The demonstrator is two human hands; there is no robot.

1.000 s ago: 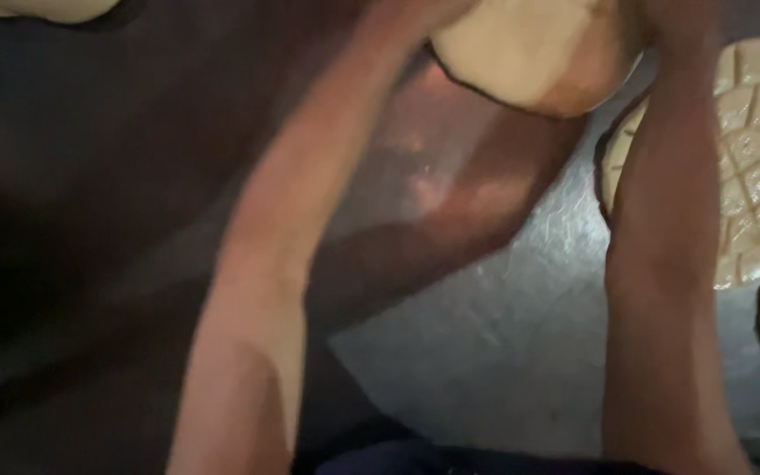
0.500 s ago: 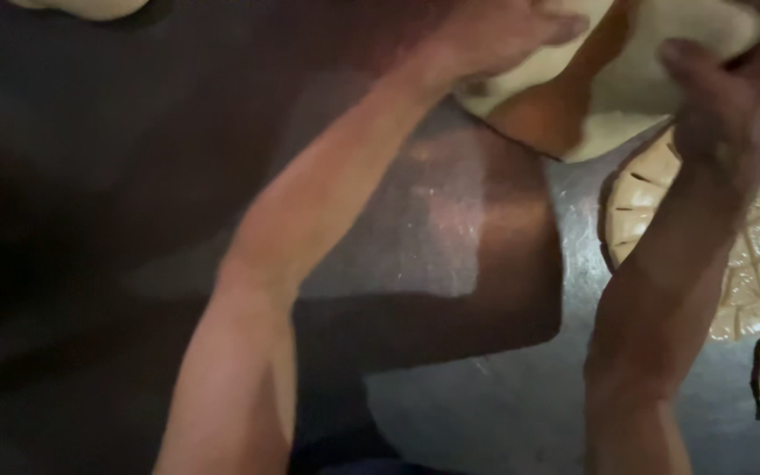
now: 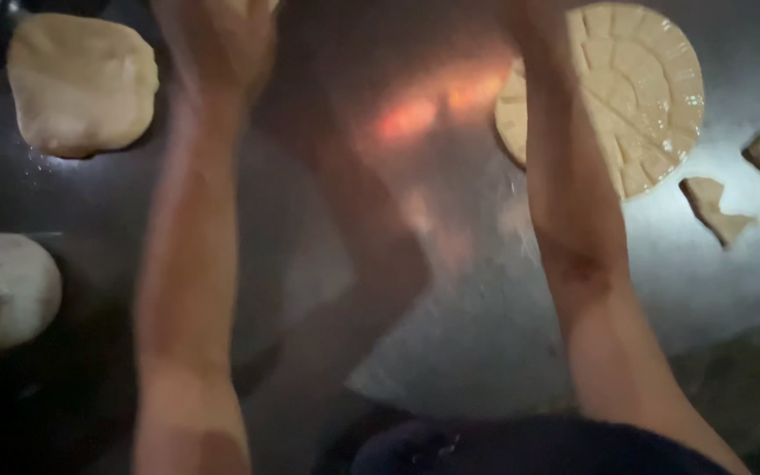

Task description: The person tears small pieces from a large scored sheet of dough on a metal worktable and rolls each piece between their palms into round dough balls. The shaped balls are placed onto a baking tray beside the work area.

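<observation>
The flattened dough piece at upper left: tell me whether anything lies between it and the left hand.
Nothing visible does. The left hand is raised at the top edge, and the flattened dough piece lies to its left on the dark work surface, with only bare surface between them. The pale cylindrical container sits lower, out of that gap.

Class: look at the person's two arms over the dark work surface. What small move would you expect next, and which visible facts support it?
Probably lowering both arms back toward the dark surface. The left hand is raised and motion-blurred at the top edge, and the right forearm runs out of view, so whatever they hold cannot be seen. A flattened dough piece and a patterned round disc lie untouched on either side.
</observation>
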